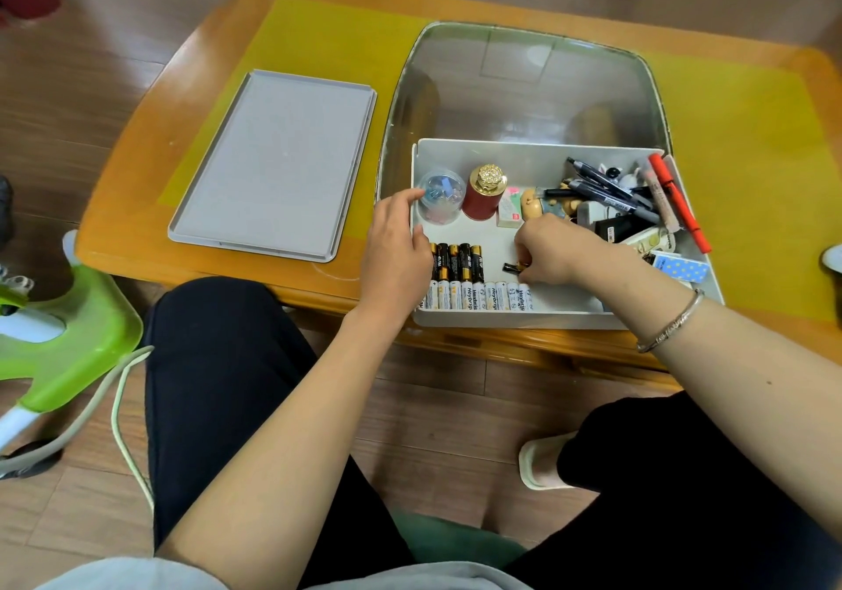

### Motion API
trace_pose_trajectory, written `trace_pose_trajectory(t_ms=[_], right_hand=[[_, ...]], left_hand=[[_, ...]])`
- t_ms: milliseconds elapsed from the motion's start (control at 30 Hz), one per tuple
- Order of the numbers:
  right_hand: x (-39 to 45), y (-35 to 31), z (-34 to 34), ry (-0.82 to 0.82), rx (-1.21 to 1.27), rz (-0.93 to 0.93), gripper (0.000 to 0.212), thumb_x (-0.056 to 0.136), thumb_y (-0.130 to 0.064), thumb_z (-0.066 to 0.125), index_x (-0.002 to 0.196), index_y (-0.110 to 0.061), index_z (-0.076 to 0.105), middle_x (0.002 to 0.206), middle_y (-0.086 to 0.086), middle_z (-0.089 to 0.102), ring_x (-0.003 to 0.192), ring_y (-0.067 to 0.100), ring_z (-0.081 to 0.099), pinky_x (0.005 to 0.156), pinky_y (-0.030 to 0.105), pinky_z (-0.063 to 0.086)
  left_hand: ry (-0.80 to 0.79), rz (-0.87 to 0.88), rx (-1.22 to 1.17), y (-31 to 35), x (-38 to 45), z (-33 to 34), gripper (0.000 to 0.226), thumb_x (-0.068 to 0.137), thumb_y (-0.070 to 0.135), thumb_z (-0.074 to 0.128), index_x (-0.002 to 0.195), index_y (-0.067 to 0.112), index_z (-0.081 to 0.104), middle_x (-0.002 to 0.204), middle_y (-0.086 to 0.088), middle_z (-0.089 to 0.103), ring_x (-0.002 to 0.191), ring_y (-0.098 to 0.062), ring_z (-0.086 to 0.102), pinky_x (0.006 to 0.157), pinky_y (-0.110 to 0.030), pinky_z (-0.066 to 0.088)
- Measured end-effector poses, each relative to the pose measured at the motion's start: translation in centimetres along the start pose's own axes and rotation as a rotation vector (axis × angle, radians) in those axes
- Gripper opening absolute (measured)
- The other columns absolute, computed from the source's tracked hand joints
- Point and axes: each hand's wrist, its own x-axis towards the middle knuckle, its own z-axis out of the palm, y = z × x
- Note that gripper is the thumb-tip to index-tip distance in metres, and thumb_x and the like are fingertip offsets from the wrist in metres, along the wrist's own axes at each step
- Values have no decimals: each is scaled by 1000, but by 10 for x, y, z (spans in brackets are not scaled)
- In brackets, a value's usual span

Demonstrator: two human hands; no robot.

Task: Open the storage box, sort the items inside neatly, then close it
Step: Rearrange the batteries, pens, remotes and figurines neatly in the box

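At lower centre of the frame the right hand [553,250] pinches a small dark battery [512,267], its long axis running left-right. The left hand [396,247] rests relaxed on the left wall of the open storage box [515,154], right of centre. Beyond, upright batteries [455,262] stand in rows; the grey lid [273,165] lies flat at left.

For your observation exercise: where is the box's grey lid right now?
In the head view the grey lid lies flat on the table, left of the open storage box, beyond the left hand.
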Motion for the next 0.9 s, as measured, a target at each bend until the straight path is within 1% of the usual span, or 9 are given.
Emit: trace_pose_trajectory(t_ms=[167,233,300,367,533,600,767,833,900], right_hand=[[1,-3,-5,-63,80,26,22,75,-20,73,82,0,68,81,14,65,77,29,62,69,36,56],[1,-2,-10,-118,145,74,21,74,-20,73,76,1,69,68,11,68,63,24,64,55,30,54],[1,-1,-14,-179,287,135,14,76,-11,70,75,3,68,53,8,67,44,18,63,40,22,46],[0,-2,-15,-240,368,178,12,79,-6,68,77,5,66,49,9,65,37,18,60,38,21,45],[-3,-8,-7,-341,398,241,17,83,-6,65,93,7,61,60,18,68,48,26,67,46,30,54],[-2,-7,-4,-344,424,252,22,85,-8,66,99,6,57,59,19,68,47,26,66,44,30,54],[-3,-4,2,-316,446,229,26,83,-18,71,92,2,57,73,19,69,56,30,70,54,43,59],[-4,-5,4,-290,415,223,24,82,-21,72,84,-2,58,75,15,66,56,27,69,53,38,59],[-5,-8,4,-239,306,218,25,79,-28,72,75,-10,56,75,7,62,59,19,63,49,28,50]], left_hand=[[-1,1,4,-1,0,-1,41,95,2,49,133,16,45,134,-3,45,121,-13,47,73,4,34],[1,1,7,-1,0,-1,41,95,2,48,133,16,45,134,-3,45,121,-13,47,74,3,33],[3,4,5,-1,0,-1,40,95,3,48,132,16,46,133,-3,46,121,-14,47,74,2,33],[4,4,-2,0,-1,0,40,94,2,49,132,16,46,134,-4,45,120,-14,48,75,0,35],[3,4,0,0,-1,-1,40,94,1,49,132,15,46,134,-4,45,119,-15,49,72,-2,37],[1,3,6,1,-1,-1,40,94,2,49,132,15,46,135,-4,45,120,-14,49,71,0,36],[3,1,9,0,0,-1,40,94,2,49,132,16,46,136,-4,44,121,-15,48,73,0,34],[4,2,11,0,0,-1,40,94,2,49,132,16,46,136,-4,44,121,-15,48,73,1,33],[4,1,15,-1,-1,0,40,95,2,49,132,16,45,136,-3,44,121,-14,48,73,2,33]])
